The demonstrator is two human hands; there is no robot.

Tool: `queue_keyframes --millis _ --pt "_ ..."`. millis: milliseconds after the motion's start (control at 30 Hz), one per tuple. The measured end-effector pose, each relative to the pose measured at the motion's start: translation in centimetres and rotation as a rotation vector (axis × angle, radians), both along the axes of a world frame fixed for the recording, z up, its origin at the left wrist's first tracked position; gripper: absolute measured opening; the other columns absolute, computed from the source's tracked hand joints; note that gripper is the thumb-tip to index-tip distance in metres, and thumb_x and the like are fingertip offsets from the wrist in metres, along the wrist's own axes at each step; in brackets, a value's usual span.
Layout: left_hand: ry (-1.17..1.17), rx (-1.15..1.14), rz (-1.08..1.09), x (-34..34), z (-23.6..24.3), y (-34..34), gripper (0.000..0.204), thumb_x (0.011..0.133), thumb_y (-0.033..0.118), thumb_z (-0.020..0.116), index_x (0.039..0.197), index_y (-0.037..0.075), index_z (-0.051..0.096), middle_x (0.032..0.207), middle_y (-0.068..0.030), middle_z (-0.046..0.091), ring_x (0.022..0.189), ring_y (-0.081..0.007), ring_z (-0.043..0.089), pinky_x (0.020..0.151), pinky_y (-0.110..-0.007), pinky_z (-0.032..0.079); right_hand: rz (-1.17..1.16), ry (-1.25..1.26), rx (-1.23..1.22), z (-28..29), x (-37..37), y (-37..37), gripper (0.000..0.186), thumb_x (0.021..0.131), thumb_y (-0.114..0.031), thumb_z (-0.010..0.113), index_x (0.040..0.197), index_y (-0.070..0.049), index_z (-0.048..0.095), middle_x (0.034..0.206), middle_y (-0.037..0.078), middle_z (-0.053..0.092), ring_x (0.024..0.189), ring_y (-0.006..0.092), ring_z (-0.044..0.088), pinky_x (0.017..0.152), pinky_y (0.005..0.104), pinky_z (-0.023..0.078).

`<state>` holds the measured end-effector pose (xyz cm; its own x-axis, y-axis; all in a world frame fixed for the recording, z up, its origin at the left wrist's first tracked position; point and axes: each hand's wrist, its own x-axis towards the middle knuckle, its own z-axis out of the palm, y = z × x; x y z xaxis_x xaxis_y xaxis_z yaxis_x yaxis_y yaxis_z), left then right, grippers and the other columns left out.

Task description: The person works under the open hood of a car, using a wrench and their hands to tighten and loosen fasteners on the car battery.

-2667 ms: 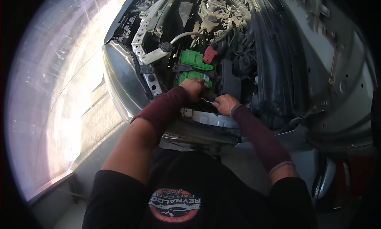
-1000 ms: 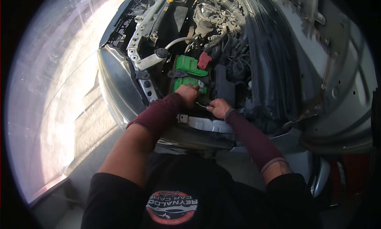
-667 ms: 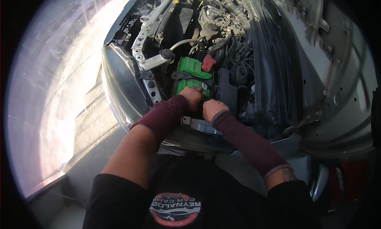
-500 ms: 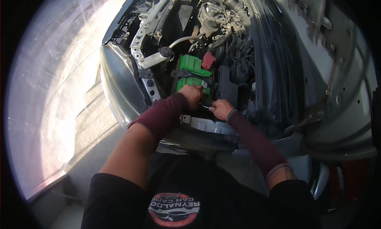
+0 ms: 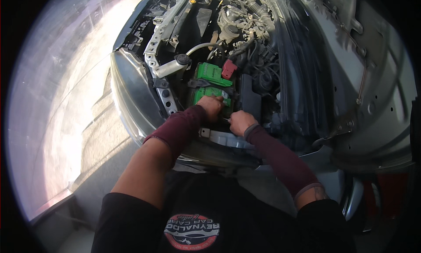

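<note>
A green-topped car battery (image 5: 208, 92) sits in the engine bay, with a dark strap (image 5: 201, 82) across it and a red terminal cover (image 5: 229, 69) at its far right corner. My left hand (image 5: 212, 107) is closed with bent fingers at the battery's near end; what it grips, if anything, is hidden. Just to its right, my right hand (image 5: 242, 122) is closed around a thin, shiny metal tool that looks like a wrench (image 5: 226, 119). The tool's far end runs toward my left hand and cannot be made out.
Left of the battery stand a pale reservoir with a black cap (image 5: 182, 59) and the metal front crossmember (image 5: 151, 49). A black box (image 5: 251, 95) is close on the right. Hoses and the engine (image 5: 241, 23) lie beyond. The headlight (image 5: 131, 84) borders the left side.
My right hand has shifted slightly left, nearer to my left hand, and less of the metal tool shows. My left hand stays at the battery's near end.
</note>
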<state>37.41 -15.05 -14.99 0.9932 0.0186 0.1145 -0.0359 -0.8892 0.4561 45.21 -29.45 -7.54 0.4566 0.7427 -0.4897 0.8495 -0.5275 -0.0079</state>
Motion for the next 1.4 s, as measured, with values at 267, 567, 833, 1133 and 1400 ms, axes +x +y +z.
queue_keyframes --millis 267,567,833,1133,1400 --pt "0.002 0.046 -0.017 -0.3 -0.7 -0.2 0.029 0.071 0.026 0.063 0.094 0.009 0.063 0.1 -0.0126 0.056 0.097 -0.0321 0.057 0.08 -0.043 0.048 0.027 0.068 0.07 -2.7 1.9 -1.7 0.027 0.084 -0.027 0.055 0.086 -0.002 0.067 0.085 0.021 0.064 0.084 0.0377 0.062 0.076 0.0442 0.049" --pt "0.116 0.02 -0.005 -0.9 1.6 -0.6 0.034 0.071 0.027 0.063 0.099 0.008 0.063 0.107 -0.0141 0.055 0.103 -0.0319 0.055 0.084 -0.041 0.047 0.111 -0.095 -0.041 1.5 -1.6 1.4 0.023 0.078 -0.015 0.052 0.086 -0.003 0.069 0.089 0.02 0.066 0.086 0.0353 0.065 0.076 0.0419 0.052" --pt "0.155 0.044 -0.019 0.2 1.5 -0.6 0.032 0.07 0.023 0.063 0.098 0.007 0.063 0.105 -0.0134 0.056 0.101 -0.0317 0.056 0.085 -0.04 0.047 -0.066 0.052 0.058 -0.1 1.1 -1.5 0.033 0.084 -0.032 0.054 0.084 -0.002 0.068 0.085 0.021 0.065 0.082 0.0377 0.063 0.076 0.0459 0.049" --pt "0.05 0.081 -0.054 -0.7 0.6 -0.4 0.032 0.072 0.027 0.062 0.099 0.012 0.063 0.102 -0.014 0.056 0.097 -0.0327 0.057 0.08 -0.043 0.048 0.021 0.052 0.053 -1.0 0.6 -2.1 0.035 0.087 -0.034 0.051 0.089 -0.002 0.067 0.084 0.023 0.064 0.086 0.037 0.063 0.078 0.0451 0.049" --pt "0.072 0.008 -0.066 -0.5 2.5 -0.8 0.039 0.067 0.033 0.066 0.097 0.009 0.063 0.103 -0.0142 0.056 0.099 -0.0322 0.056 0.082 -0.042 0.048 0.135 -0.287 0.153 -0.3 -2.9 1.3 0.017 0.077 -0.014 0.055 0.077 -0.006 0.069 0.077 0.015 0.067 0.075 0.0303 0.067 0.063 0.0412 0.054"
